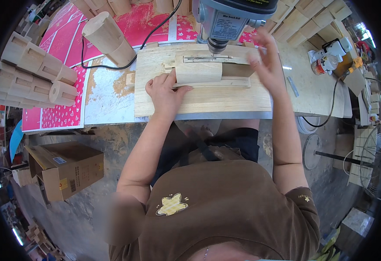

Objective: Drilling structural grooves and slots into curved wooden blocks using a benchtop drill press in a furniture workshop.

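A pale wooden block [199,72] with a rounded top lies in a wooden jig [238,81] on a flat board [216,101], beneath the chuck of a bench drill [217,45]. My left hand [166,93] grips the block's left end, its thumb along the jig's front rail. Raised at the jig's right end, my right hand [268,65] is a little smeared by motion. Its thumb and fingers are apart, and I see nothing in it. A drill bit cannot be made out below the chuck.
Several slotted wooden blocks [36,56] are stacked at the left, and two-part wooden pieces [107,37] stand behind. More blocks [308,19] pile up at the back right. A black cable [144,41] crosses the table. A white tub [323,65] stands right; a cardboard box [70,169] sits below left.
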